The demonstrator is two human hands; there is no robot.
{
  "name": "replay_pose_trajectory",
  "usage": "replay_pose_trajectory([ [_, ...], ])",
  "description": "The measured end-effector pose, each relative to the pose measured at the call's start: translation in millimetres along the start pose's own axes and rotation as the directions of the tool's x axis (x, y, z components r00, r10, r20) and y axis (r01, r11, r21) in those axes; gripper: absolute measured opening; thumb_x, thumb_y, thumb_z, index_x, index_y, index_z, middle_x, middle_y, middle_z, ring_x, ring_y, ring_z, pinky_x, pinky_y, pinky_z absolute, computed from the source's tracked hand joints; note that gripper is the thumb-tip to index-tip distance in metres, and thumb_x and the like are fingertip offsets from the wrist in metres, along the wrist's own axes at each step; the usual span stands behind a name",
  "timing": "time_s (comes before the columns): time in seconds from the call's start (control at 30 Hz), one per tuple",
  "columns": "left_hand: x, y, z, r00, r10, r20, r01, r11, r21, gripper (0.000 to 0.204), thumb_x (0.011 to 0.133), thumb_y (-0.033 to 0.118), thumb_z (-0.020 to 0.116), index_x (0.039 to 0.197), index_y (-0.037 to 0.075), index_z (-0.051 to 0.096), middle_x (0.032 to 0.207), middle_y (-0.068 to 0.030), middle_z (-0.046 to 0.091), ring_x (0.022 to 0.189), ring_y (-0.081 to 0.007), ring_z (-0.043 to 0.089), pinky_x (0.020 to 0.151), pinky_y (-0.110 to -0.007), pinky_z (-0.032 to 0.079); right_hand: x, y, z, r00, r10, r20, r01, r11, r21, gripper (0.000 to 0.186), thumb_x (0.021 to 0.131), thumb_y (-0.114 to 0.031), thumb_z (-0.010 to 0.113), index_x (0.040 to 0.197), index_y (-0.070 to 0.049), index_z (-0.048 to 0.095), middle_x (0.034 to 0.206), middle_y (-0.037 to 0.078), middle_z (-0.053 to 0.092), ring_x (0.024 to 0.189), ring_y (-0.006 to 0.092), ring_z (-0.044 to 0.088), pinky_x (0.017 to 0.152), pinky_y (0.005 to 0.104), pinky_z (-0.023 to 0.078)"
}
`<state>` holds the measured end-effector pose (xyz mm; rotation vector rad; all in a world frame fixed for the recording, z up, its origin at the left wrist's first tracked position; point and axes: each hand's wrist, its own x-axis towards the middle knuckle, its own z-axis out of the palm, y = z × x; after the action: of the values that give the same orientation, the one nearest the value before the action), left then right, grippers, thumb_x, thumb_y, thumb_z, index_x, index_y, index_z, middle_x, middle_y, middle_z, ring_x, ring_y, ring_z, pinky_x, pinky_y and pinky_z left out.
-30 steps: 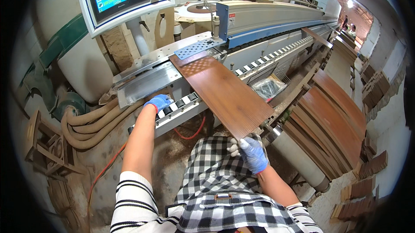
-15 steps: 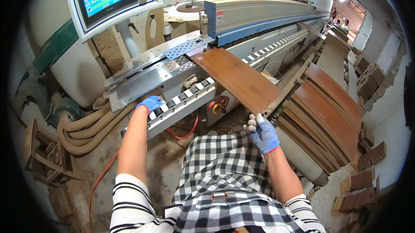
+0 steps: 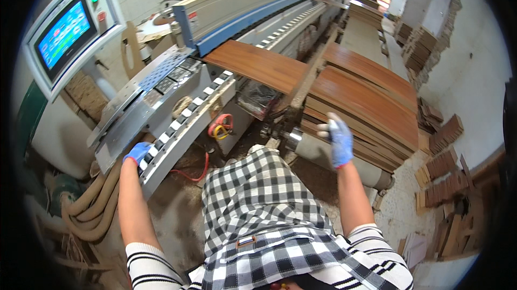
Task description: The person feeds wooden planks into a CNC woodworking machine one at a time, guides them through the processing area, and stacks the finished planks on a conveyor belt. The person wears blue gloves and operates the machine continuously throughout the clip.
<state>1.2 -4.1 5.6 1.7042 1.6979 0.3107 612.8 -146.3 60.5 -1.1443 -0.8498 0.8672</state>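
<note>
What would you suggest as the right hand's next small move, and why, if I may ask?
Perhaps reach the right hand toward the stacked wood-grain panels: it looks empty and near them, while the lone wood-grain panel, untouched, already reaches the machine's long beam.

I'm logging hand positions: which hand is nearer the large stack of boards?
Right. The right hand is beside the large stack of boards; the left hand is far left of it, at the roller rail.

We see blue gloves (image 3: 341, 146) with red edges, a white top (image 3: 152, 266) with black stripes, and a black-and-white checked apron (image 3: 256, 198). Its small patch (image 3: 246, 241) seems brown-edged, though blurry.
</note>
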Motion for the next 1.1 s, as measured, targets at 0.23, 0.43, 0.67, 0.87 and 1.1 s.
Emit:
replay_pose_trajectory([
  [0.23, 39.4, -77.3, -5.5, 0.988, 0.144, -0.054, -0.142, 0.989, 0.031, 0.025, 0.086, 0.02, 0.054, 0.102, 0.002, 0.061, 0.091, -0.0091, 0.064, 0.084, -0.0166, 0.057, 0.078, -0.03, 0.044, -25.8, -42.2, -237.3, 0.556, -0.465, -0.689, 0.124, 0.866, -0.485, 0.049, 0.091, -0.019, 0.047, 0.135, -0.005, 0.031, 0.075, 0.01, 0.059, 0.052, 0.0084, 0.051, 0.044, 0.021, 0.041],
  [0.43, 30.5, -36.2, -3.8, 0.995, 0.092, -0.046, -0.093, 0.996, -0.002, 0.026, 0.087, 0.021, 0.053, 0.104, 0.002, 0.061, 0.091, -0.006, 0.064, 0.084, -0.0153, 0.056, 0.079, -0.029, 0.044, -33.4, -51.7, -271.7, 0.634, -0.248, -0.732, -0.094, 0.916, -0.391, 0.049, 0.089, -0.036, 0.05, 0.126, -0.006, 0.045, 0.062, 0.007, 0.058, 0.046, 0.0104, 0.049, 0.039, 0.0248, 0.038],
  [0.67, 24.3, -47.6, -3.5, 0.993, 0.08, -0.09, -0.084, 0.996, -0.039, 0.026, 0.086, 0.02, 0.054, 0.103, 0.002, 0.061, 0.093, -0.0081, 0.064, 0.086, -0.0178, 0.057, 0.081, -0.03, 0.044, -41.7, -35.1, -241.5, 0.466, -0.563, -0.683, 0.052, 0.788, -0.614, 0.033, 0.086, -0.03, 0.056, 0.107, -0.005, 0.059, 0.079, 0.007, 0.061, 0.048, 0.0112, 0.05, 0.05, 0.0252, 0.046],
  [0.87, 13.8, -35.0, -0.6, 0.992, 0.088, -0.09, -0.086, 0.996, 0.031, 0.027, 0.085, 0.02, 0.053, 0.102, 0.0, 0.062, 0.095, -0.01, 0.064, 0.087, -0.0188, 0.058, 0.082, -0.031, 0.044, -85.7, -34.0, -203.5, 0.827, 0.117, -0.55, 0.171, 0.88, 0.444, 0.011, 0.077, -0.02, 0.059, 0.08, -0.009, 0.058, 0.069, 0.006, 0.059, 0.051, 0.0165, 0.05, 0.06, 0.0357, 0.05],
  [1.1, 1.6, -12.7, -1.4, 0.999, 0.003, -0.054, -0.001, 0.999, 0.038, 0.031, 0.084, 0.027, 0.053, 0.102, 0.004, 0.063, 0.094, -0.0115, 0.065, 0.085, -0.0207, 0.058, 0.082, -0.033, 0.044, -102.6, -32.2, -149.8, 0.941, 0.313, -0.129, -0.239, 0.883, 0.403, 0.029, 0.077, -0.024, 0.059, 0.098, -0.004, 0.055, 0.074, 0.009, 0.061, 0.053, 0.0201, 0.057, 0.053, 0.0375, 0.052],
])
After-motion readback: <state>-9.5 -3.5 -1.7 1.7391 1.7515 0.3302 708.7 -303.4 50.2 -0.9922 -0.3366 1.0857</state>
